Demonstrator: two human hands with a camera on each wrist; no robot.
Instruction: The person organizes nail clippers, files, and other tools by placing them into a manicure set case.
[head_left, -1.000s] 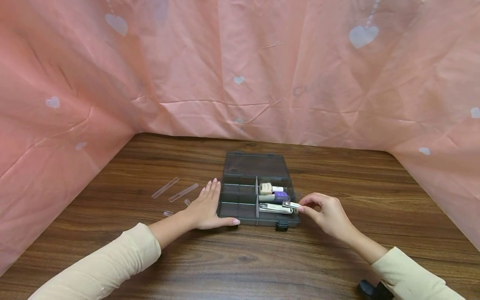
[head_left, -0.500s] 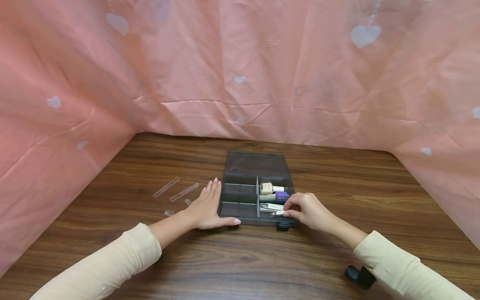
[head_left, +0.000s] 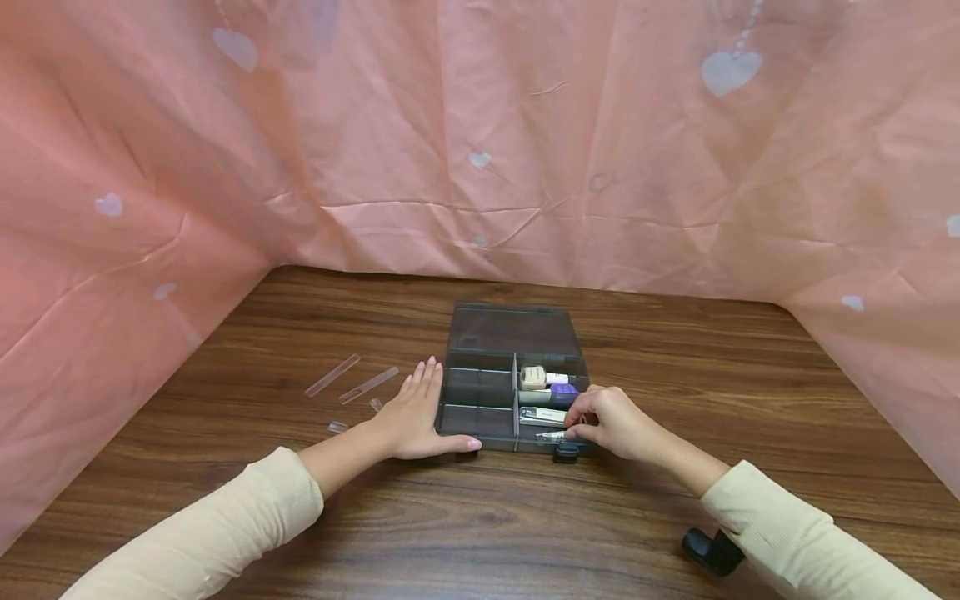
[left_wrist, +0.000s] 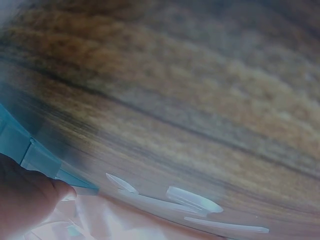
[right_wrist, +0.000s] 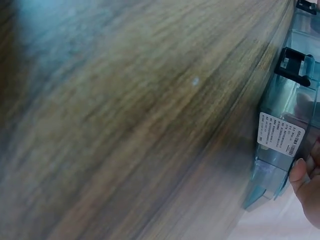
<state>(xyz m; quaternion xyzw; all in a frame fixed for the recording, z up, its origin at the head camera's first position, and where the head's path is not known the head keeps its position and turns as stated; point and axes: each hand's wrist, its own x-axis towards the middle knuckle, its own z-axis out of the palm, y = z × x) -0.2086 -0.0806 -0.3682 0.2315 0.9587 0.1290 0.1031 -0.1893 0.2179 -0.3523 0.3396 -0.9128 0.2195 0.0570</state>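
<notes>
A dark translucent compartment box (head_left: 480, 421) lies with its lid open on the wooden table. My left hand (head_left: 411, 421) rests along its left side, fingers straight and thumb over the front corner. At the front right compartment, my right hand (head_left: 618, 423) pinches a small nail clipper (head_left: 551, 435), partly hidden by the fingertips. Just behind it in the same compartment lies a larger nail clipper (head_left: 542, 416). A cream nail polish bottle (head_left: 533, 377) and a purple-capped bottle (head_left: 562, 393) occupy the compartments further back. The right wrist view shows fingers at the box's labelled side (right_wrist: 280, 134).
Several clear plastic divider strips (head_left: 332, 375) lie on the table left of the box. Near the right sleeve is a black object (head_left: 712, 552). Pink curtains with hearts (head_left: 480, 200) enclose the table (head_left: 480, 517) at the back and sides.
My right hand has moved left from the box's right edge, carrying the small nail clipper down into the front right compartment, in front of the larger one. The left hand has stayed in place.
</notes>
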